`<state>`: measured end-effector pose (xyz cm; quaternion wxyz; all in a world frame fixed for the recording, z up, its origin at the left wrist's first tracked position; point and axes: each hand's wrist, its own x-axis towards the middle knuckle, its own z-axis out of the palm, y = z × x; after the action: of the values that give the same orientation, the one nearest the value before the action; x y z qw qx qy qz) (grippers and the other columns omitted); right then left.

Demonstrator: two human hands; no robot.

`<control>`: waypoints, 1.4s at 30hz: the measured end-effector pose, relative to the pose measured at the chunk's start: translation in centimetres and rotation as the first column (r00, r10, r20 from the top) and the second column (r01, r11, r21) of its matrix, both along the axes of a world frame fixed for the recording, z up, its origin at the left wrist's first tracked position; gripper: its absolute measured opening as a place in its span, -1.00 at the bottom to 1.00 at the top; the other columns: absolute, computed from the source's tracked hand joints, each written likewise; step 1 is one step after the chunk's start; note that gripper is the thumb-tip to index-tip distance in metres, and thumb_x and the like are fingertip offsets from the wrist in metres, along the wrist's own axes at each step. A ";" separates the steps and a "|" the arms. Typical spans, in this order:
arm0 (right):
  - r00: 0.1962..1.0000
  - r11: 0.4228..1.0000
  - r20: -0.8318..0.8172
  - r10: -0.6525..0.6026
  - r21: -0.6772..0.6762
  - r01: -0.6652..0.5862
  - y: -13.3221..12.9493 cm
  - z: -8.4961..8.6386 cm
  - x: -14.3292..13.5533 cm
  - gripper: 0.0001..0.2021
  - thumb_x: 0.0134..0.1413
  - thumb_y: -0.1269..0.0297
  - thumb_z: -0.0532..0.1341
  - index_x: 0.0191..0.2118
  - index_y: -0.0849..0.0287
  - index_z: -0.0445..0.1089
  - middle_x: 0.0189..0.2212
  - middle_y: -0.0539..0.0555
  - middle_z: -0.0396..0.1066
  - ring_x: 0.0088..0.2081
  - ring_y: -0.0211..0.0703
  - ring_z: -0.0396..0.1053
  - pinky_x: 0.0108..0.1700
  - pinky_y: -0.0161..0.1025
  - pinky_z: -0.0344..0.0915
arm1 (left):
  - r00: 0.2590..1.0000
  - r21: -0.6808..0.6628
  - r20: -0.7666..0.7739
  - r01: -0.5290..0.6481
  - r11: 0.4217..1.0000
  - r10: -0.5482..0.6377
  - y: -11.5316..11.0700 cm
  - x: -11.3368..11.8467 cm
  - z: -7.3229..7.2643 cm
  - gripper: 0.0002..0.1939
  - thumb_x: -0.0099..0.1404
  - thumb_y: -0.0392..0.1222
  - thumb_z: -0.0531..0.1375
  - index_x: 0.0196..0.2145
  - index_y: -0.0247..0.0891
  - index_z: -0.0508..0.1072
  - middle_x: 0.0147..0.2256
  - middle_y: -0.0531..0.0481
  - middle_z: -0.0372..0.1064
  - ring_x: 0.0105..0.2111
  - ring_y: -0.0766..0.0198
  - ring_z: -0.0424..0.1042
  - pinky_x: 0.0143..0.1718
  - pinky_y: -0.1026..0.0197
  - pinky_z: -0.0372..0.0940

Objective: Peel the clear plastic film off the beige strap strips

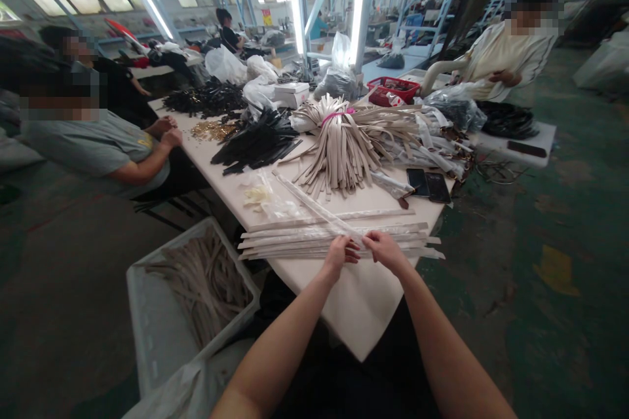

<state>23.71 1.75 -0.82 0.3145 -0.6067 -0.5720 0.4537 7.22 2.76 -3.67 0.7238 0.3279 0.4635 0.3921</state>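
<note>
A long pale strap in a clear plastic sleeve (314, 201) slants across the table toward me. Its near end is pinched between the fingers of my right hand (386, 250). Beside that end, my left hand (343, 254) has its fingers apart and loosely curved, just over the sleeved straps; whether it touches them I cannot tell. Several sleeved straps (285, 240) lie side by side across the table under both hands. Beyond them spreads a large bundle of bare beige straps (339, 150), bound with a pink tie (337, 116).
A white bin (147, 314) with loose beige straps stands at lower left. Black straps (258, 141), gold-coloured pieces (211, 131), clear plastic sleeves (268, 196) and two dark phones (427, 184) lie on the table (363, 314). Co-workers sit left; another person stands right.
</note>
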 end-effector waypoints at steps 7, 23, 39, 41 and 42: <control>0.972 0.971 -0.126 0.196 -0.117 -0.211 -2.0 4.4 6.3 -0.67 0.08 -0.03 0.21 -0.29 0.19 0.36 -0.52 0.00 0.40 -0.60 -0.29 0.30 -0.59 -0.38 0.18 | 0.873 -0.061 0.354 -0.336 0.940 0.335 9.2 -6.3 5.8 -0.79 0.35 -0.07 0.14 -0.20 -0.27 0.39 -0.09 -0.22 0.49 -0.13 0.13 0.51 -0.12 0.12 0.38; 0.905 0.949 0.310 0.291 -0.213 -0.232 2.7 4.7 14.1 -0.81 -0.03 0.20 0.27 -0.35 0.19 0.57 -0.53 0.11 0.49 -0.51 -0.13 0.40 -0.43 -0.28 0.26 | 0.745 0.223 -0.195 -0.599 0.769 0.638 3.6 -21.0 4.7 -0.72 0.31 0.02 0.20 -0.30 -0.29 0.37 -0.44 -0.05 0.47 -0.48 0.23 0.48 -0.40 0.20 0.36; 0.855 0.956 0.498 0.143 0.155 -0.250 17.9 -0.1 -11.0 -0.72 0.21 0.34 0.23 0.03 0.14 0.46 -0.07 0.13 0.48 -0.08 -0.13 0.43 0.02 -0.30 0.25 | 0.848 0.536 -0.476 0.070 0.841 0.233 -1.1 -5.0 1.3 -0.73 0.20 -0.04 0.28 -0.59 -0.14 0.38 -0.53 -0.10 0.30 -0.43 0.12 0.31 -0.28 0.20 0.11; 0.846 0.965 0.517 0.130 0.131 -0.229 19.2 -1.0 -12.6 -0.71 0.12 0.33 0.30 -0.01 0.16 0.47 -0.02 0.18 0.43 -0.05 -0.06 0.41 0.02 -0.26 0.24 | 0.848 0.559 -0.487 0.120 0.820 0.208 -1.1 -4.7 0.4 -0.74 0.22 -0.07 0.27 -0.58 -0.14 0.39 -0.52 -0.11 0.31 -0.44 0.13 0.31 -0.27 0.19 0.10; 0.842 0.970 0.527 0.120 0.117 -0.211 19.7 -1.5 -13.0 -0.71 0.08 0.33 0.32 -0.04 0.19 0.48 0.00 0.22 0.41 -0.05 -0.03 0.40 0.00 -0.24 0.25 | 0.830 0.573 -0.521 0.167 0.802 0.199 -1.1 -4.9 0.1 -0.74 0.25 -0.08 0.25 -0.57 -0.14 0.40 -0.51 -0.11 0.32 -0.44 0.14 0.31 -0.28 0.19 0.10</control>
<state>10.70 21.42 -2.30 0.1600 -0.6249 -0.7222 0.2496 2.33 1.66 -3.59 0.4123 0.6340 0.5094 0.4107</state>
